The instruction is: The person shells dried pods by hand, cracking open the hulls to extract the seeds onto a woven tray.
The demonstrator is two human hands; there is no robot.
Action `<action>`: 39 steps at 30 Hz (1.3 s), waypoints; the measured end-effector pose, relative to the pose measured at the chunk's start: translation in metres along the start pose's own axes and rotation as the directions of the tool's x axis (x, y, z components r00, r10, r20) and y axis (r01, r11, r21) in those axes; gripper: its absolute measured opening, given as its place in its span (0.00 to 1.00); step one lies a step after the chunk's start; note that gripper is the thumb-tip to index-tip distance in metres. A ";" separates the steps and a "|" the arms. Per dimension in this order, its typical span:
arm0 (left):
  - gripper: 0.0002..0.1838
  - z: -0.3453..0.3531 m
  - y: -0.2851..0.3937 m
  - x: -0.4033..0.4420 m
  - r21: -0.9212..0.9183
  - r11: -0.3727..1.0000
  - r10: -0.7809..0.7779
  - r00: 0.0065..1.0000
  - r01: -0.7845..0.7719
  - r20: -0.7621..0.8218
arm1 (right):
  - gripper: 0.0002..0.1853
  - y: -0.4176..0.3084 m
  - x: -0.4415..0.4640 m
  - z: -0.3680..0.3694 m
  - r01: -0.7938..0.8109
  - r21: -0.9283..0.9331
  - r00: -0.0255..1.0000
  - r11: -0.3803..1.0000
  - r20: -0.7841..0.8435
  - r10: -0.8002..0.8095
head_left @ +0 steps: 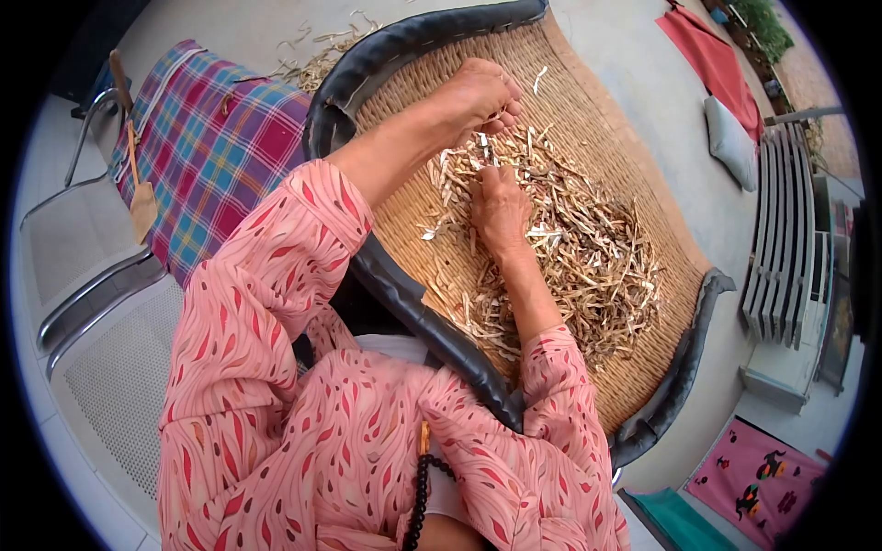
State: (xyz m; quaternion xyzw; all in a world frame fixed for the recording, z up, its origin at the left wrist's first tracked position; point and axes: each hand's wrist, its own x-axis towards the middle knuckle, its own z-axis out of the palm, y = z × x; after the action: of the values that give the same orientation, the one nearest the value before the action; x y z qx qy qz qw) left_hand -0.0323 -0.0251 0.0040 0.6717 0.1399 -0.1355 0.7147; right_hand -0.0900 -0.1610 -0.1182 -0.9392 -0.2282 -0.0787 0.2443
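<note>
A heap of dry bean pods (pixel 588 266), pale and brown, lies on a woven tray (pixel 611 119) with a thick black rim. My left hand (pixel 480 99) is above the far part of the heap, its fingers curled closed; what they hold, if anything, is hidden. Just nearer to me, my right hand (pixel 502 209) is closed at the left edge of the heap, with pods between and around its fingers. The tray tilts across my lap, and its near rim passes under my right forearm.
To the left stand metal chairs (pixel 119 367), a plaid cloth (pixel 216 138) and a wooden spoon-like tool (pixel 140 197). Loose pods (pixel 322 60) lie on the floor beyond the tray. On the right are a grey cushion (pixel 730 142), stacked slatted panels (pixel 781 239) and a pink mat (pixel 758 482).
</note>
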 end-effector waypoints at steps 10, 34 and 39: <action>0.11 -0.003 -0.006 0.001 0.056 0.998 -0.009 1.000 0.007 0.024 | 0.03 0.010 0.002 0.013 -0.140 0.395 0.987 0.908 -0.012 0.158; 0.11 0.003 -0.041 0.007 0.378 0.814 0.312 0.881 -0.441 0.357 | 0.04 0.003 0.021 -0.056 -0.339 0.936 0.894 0.089 0.292 0.339; 0.12 0.003 -0.049 0.007 0.471 0.548 0.606 0.717 -0.691 0.346 | 0.06 0.007 0.020 -0.050 -0.249 0.839 0.940 0.484 0.088 0.331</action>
State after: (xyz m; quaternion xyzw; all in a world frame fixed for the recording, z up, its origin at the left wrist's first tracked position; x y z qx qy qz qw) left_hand -0.0444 -0.0309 -0.0437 0.8447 -0.2170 0.0558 0.4860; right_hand -0.0714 -0.1833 -0.0728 -0.7261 -0.0655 0.0425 0.6831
